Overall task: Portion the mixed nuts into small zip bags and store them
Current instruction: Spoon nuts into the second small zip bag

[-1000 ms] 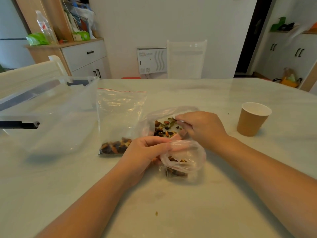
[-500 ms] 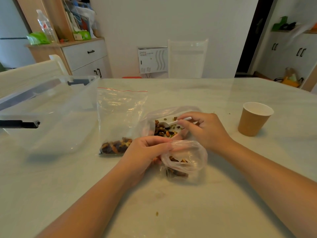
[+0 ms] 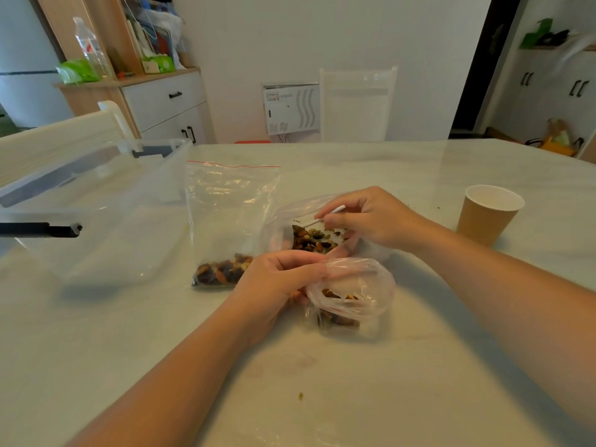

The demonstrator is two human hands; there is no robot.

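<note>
The small zip bag (image 3: 350, 293), judged light and limp, is pinched open at its rim by the left hand (image 3: 277, 279), while just behind it a white spoon (image 3: 325, 216) is held by the right hand (image 3: 371, 217) over the mixed nuts (image 3: 314, 240).

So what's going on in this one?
A person is portioning mixed nuts at a table. The left hand holds a small zip bag open; the right hand holds a white spoon over the nut supply bag. An upright zip bag with some nuts stands behind.

A paper cup (image 3: 488, 214) stands right on the table (image 3: 354, 398), a chair (image 3: 356, 104) behind.
</note>
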